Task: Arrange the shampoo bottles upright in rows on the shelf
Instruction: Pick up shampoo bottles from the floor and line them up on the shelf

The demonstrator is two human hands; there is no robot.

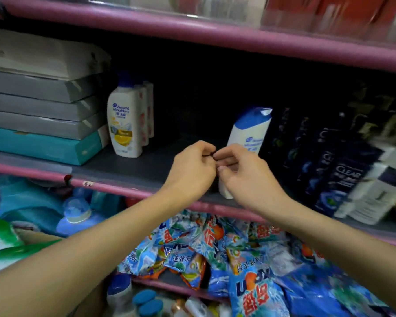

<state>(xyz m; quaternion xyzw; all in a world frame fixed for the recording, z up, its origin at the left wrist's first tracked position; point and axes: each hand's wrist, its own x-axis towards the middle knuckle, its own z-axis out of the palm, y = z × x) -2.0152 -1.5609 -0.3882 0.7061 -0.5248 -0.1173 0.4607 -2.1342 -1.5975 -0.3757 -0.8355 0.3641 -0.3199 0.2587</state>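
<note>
On the grey shelf (128,167) with a pink front edge, a short row of white shampoo bottles (126,120) with blue caps stands upright at the left. Another white bottle with a blue top (249,131) stands upright near the middle, just behind my hands. My left hand (192,172) and my right hand (245,177) meet in front of it with curled fingers. Together they pinch a small dark thing (212,154) that is too small to identify. A white base (225,191) shows under my right hand; I cannot tell whether it belongs to that bottle.
Dark shampoo bottles (343,177) crowd the shelf's right side, some leaning. Flat boxes (44,115) are stacked at the left. Detergent packets (238,259) and more bottles (119,291) fill the shelf below. A pink upper shelf (215,34) hangs overhead.
</note>
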